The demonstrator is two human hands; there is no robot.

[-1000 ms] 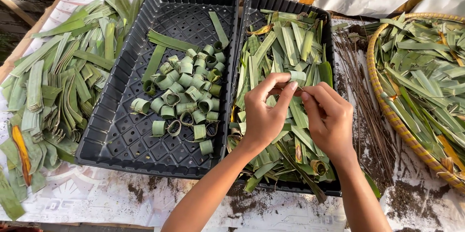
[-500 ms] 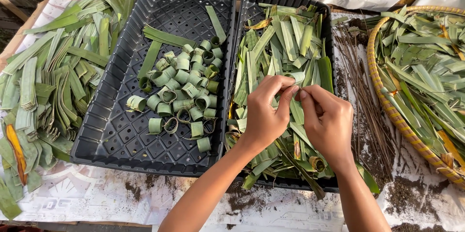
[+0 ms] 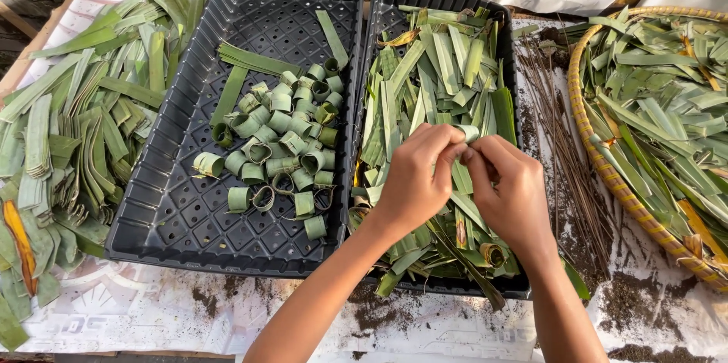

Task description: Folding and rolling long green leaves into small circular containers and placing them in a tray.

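My left hand (image 3: 418, 179) and my right hand (image 3: 509, 188) meet over the right black tray (image 3: 394, 6), which is full of flat green leaf strips. Both hands pinch one pale green leaf strip (image 3: 468, 134) that curls between the fingertips. The fingers hide most of it. The left black tray (image 3: 182, 204) holds a heap of small rolled leaf rings (image 3: 284, 143) and a few long flat strips.
Cut green leaf pieces (image 3: 83, 120) lie piled on the paper at the left. A round woven basket (image 3: 607, 169) with more leaves stands at the right. Thin brown sticks (image 3: 561, 143) lie between the right tray and the basket. Dark soil crumbs dot the paper near the front edge.
Both hands stayed together over the right tray. The fingers have closed further around the leaf strip, curling it tighter.
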